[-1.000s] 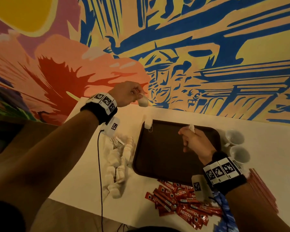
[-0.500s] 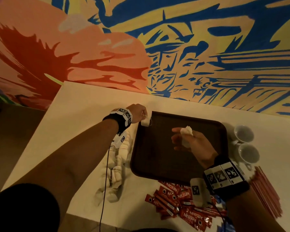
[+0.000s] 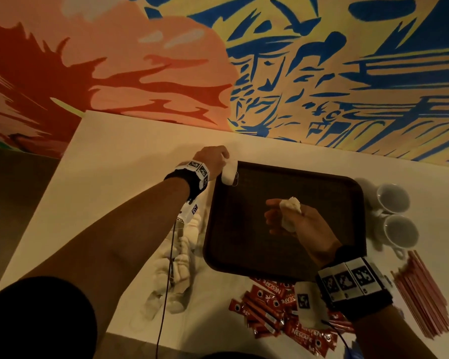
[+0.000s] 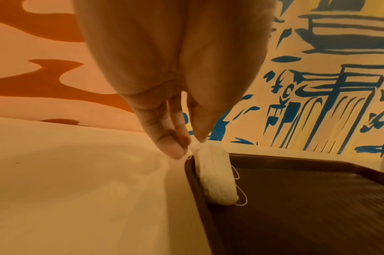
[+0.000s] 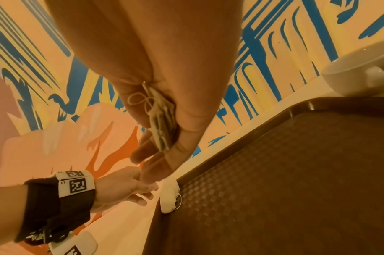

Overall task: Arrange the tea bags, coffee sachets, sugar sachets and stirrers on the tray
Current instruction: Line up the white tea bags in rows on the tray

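Note:
A dark brown tray [image 3: 322, 255] lies on the white table. At its far left corner my left hand [image 3: 213, 161] pinches the top of white tea bags [image 3: 229, 173] leaning against the tray's rim; the left wrist view shows the tea bags [image 4: 217, 177] between thumb and fingertips [image 4: 171, 146]. My right hand [image 3: 293, 221] hovers over the tray's middle and holds a small bunch of tea bags [image 3: 290, 211], seen as tea bags [image 5: 162, 124] pressed between thumb and fingers. More tea bags [image 3: 176, 263] lie left of the tray, red coffee sachets [image 3: 278, 309] in front, pink stirrers [image 3: 423, 294] at right.
Two white cups [image 3: 393, 198] stand close to the tray's right edge. A painted wall [image 3: 270, 73] runs right behind the table. A thin cable [image 3: 166, 294] hangs from my left wrist over the loose tea bags. The table's left edge [image 3: 49, 193] drops off.
My left hand came down from in front of the wall to the tray's far left corner with its tea bags. My right hand stayed over the tray and turned palm up.

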Available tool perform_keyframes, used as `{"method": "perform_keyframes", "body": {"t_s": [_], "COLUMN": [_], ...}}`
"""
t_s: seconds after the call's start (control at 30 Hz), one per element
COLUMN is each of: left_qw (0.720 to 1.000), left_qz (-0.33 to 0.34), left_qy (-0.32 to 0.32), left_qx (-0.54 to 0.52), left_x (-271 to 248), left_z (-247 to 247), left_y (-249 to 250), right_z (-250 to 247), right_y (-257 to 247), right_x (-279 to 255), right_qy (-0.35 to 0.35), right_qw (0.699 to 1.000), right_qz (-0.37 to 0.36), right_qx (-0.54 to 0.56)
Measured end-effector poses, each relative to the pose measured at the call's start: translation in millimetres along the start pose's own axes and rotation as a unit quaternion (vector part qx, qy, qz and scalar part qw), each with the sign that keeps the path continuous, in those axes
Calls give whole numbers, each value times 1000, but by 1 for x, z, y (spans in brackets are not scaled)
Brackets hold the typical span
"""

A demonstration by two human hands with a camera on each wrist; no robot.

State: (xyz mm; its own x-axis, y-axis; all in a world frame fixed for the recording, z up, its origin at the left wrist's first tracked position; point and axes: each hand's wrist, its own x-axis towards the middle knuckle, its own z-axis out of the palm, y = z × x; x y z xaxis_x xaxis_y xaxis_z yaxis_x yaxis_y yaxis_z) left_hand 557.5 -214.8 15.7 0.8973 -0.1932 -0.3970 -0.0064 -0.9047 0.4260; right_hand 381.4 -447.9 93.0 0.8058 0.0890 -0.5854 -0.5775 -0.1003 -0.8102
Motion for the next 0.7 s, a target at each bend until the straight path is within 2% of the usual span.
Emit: {"method": "perform_keyframes", "body": {"t_s": [0.13, 0.27, 0.37, 0.47, 0.7], "left_qw": [998, 988, 976, 969, 970], "left_qz": [36, 112, 144, 145, 121], "left_qy": [50, 4, -2, 0, 1], "left_qx": [25, 110, 164, 202, 212], "left_x": [-13, -25, -25, -25, -24], "left_z": [9, 26, 32, 34, 31], "left_y": [-6, -10, -9, -7, -4], "right_z": [0, -1, 0, 0, -3], "right_y": [3, 5, 7, 7, 7], "right_x": [3, 4, 3, 1, -2], "right_qy": [1, 1, 2, 1, 4], "right_qw": [1000, 1000, 1000, 1000, 1000], "right_qz": [2, 3, 4, 7, 5], "right_qx": [17, 21, 23, 15, 13]}}
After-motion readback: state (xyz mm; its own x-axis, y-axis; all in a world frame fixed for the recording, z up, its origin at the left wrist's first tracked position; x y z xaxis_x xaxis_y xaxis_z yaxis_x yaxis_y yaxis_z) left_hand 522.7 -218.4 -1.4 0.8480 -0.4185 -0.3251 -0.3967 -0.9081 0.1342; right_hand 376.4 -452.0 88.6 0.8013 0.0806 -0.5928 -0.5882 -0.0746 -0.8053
